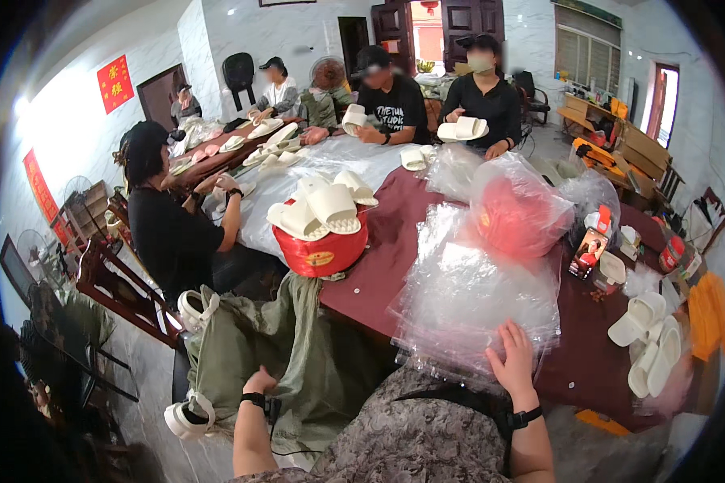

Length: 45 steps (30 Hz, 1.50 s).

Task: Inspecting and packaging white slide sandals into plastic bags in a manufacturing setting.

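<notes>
My right hand (514, 364) lies with fingers spread on the near right corner of a stack of clear plastic bags (479, 302) at the table's edge. Low at the left, my left hand (259, 381) is against a green woven sack (242, 342); its fingers are mostly hidden. Just beyond the sack, several cream slippers (326, 205) are piled on a round red bundle (322, 256). White slippers (192, 417) stick out at the sack's left side. Behind the bag stack sits a red bundle under clear plastic (515, 213).
A dark red cloth (370, 294) covers the table. At right lie cream slippers (656, 354), a phone (590, 251), a red-lidded jar (670, 253) and orange bags (709, 318). Several people sit or stand around the table, some holding slippers. A wooden chair (125, 286) stands at left.
</notes>
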{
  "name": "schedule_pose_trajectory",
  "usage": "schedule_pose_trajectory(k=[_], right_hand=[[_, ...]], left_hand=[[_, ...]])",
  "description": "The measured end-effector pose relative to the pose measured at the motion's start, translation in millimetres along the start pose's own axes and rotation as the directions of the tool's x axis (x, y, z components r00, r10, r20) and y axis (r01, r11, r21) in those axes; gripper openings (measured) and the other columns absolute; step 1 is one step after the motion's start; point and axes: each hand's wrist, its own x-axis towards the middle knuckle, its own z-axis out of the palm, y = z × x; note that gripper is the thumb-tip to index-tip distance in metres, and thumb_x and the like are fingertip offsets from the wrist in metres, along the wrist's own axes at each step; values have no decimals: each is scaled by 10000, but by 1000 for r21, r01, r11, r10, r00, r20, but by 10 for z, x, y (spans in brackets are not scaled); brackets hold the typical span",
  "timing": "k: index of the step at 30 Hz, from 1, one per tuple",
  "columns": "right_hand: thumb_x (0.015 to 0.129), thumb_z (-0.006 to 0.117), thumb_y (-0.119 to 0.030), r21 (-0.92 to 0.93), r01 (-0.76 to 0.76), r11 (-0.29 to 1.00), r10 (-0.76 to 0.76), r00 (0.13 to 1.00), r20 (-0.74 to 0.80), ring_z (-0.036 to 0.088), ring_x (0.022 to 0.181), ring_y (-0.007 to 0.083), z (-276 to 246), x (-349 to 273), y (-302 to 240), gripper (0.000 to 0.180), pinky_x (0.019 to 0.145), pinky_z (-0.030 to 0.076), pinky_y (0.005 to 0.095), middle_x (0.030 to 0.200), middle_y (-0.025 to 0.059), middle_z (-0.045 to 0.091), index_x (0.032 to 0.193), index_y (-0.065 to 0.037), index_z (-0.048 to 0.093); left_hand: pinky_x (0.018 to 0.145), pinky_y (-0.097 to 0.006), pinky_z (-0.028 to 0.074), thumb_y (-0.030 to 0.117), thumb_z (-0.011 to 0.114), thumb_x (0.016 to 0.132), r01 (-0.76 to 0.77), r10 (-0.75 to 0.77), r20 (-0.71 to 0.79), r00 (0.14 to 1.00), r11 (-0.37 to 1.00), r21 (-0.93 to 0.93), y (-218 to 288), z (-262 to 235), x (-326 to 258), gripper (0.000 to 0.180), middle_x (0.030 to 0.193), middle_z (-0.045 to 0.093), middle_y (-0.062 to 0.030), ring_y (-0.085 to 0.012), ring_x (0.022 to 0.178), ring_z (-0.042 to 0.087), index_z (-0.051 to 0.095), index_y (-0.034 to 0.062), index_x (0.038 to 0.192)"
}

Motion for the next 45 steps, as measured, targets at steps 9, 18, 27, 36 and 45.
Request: schedule_pose_trajectory(k=[9,18,27,36,45], right_hand=[[880,711,-328,33,31,999,-30,999,-16,420,1384,398,27,4,19,595,1132,328,518,1477,207,493,1358,-2,569],[874,710,-321,6,50,999,-49,997,-52,433,1362,410,52,23,5,588,1124,337,525,1447,213,505,1351,-7,569],[900,683,-375,-12,15,1000,-15,1000,8,404,1390,394,22,-18,-42,609,1149,301,536,1490,206,465,1370,-14,543],[923,658,-380,30,-8,1000,8,1000,-13,404,1400,381,20,-59,-15,599,1149,300,536,1488,198,469,1384,-18,535],[923,653,-371,1,46,999,-46,998,-49,408,1397,375,7,11,-12,587,1107,353,520,1481,198,472,1374,-14,539]], left_hand=[[1007,-458,464,238,782,828,-724,506,-734,453,689,28,2416,-2289,-419,562,1238,619,-212,-408,1180,569,573,39,1309],[1060,-505,420,606,821,686,-455,506,-700,505,845,282,4390,-2933,194,1026,1331,573,-276,-437,1263,518,457,-6,1426],[973,-376,504,680,860,505,-357,445,-412,795,893,274,4346,-3059,841,1177,1184,724,-137,-274,1124,693,504,27,1419],[672,-346,557,421,859,664,-575,571,-350,742,811,105,4408,-3020,879,437,834,744,-60,-219,733,710,768,150,995],[598,-298,526,326,817,806,-789,572,-544,614,477,-388,4657,-2698,-22,346,779,734,-67,-141,685,692,763,71,1034]])
